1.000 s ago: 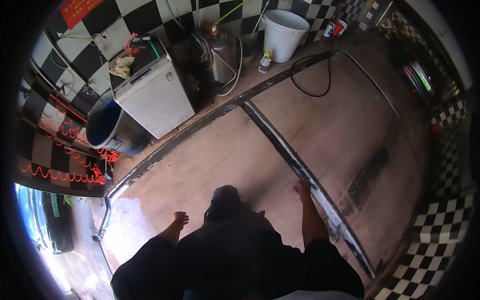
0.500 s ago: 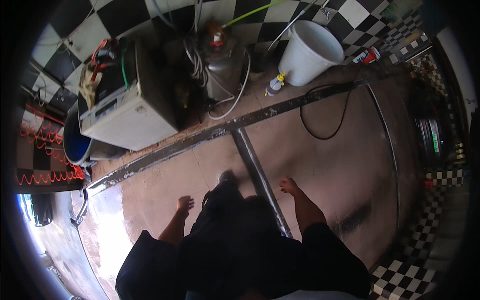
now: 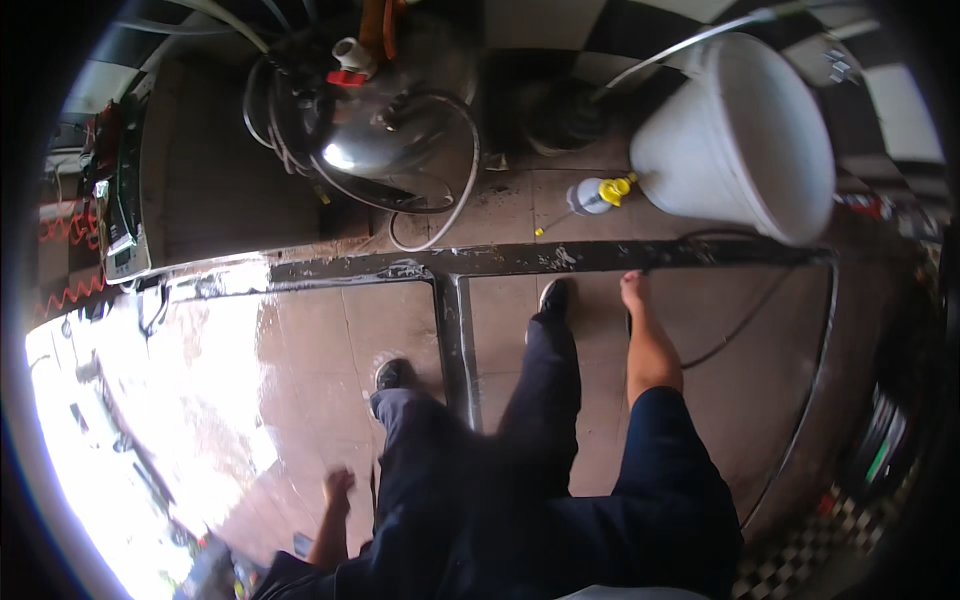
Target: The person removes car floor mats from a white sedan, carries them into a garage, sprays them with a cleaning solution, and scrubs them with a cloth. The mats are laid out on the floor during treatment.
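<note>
My right hand (image 3: 633,288) reaches forward over the tiled floor, close to a dark floor channel, its fingers curled with nothing visible in them. Beyond it lie a white spray bottle with a yellow head (image 3: 600,194) and a large white bucket (image 3: 690,150); the hand is apart from both. A thin dark hose (image 3: 740,330) runs on the floor to its right. My left hand (image 3: 340,485) hangs low beside my left leg, over the floor. Motion blur hides how its fingers are held, and no object shows in it.
A shiny metal tank (image 3: 390,150) with coiled hoses and a red-handled valve stands by the wall. Left of it is a boxy machine (image 3: 225,170). A dark channel (image 3: 520,258) crosses the floor, with a branch running toward me. Strong glare covers the left floor.
I have moved forward and toward the bucket and tank, which appear larger and nearer. My right hand has swung forward, the left one back. Both my shoes now show.
</note>
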The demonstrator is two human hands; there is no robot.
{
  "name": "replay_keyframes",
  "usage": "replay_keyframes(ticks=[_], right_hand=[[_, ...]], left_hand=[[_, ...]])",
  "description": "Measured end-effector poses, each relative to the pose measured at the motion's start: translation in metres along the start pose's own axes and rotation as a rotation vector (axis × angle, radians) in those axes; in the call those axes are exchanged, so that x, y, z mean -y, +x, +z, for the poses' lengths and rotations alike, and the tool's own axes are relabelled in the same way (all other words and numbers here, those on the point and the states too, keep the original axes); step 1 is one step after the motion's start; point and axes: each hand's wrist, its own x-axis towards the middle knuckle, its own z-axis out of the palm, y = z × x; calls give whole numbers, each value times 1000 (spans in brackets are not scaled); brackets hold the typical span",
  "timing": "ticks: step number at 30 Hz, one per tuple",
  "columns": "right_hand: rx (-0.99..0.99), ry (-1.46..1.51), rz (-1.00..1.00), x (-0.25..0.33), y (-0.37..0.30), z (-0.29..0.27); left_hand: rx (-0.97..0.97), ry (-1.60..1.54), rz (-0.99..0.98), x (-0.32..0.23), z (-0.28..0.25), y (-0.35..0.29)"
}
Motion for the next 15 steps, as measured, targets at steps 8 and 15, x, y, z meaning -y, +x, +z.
replay_keyframes(ticks=[8,15], right_hand=[[270,-285,-560,-6,309,9],[397,-377,-1078,5,368,58]], left_hand=[[-317,239,-902,17,170,-262],[-315,161,-785,52,236,-250]])
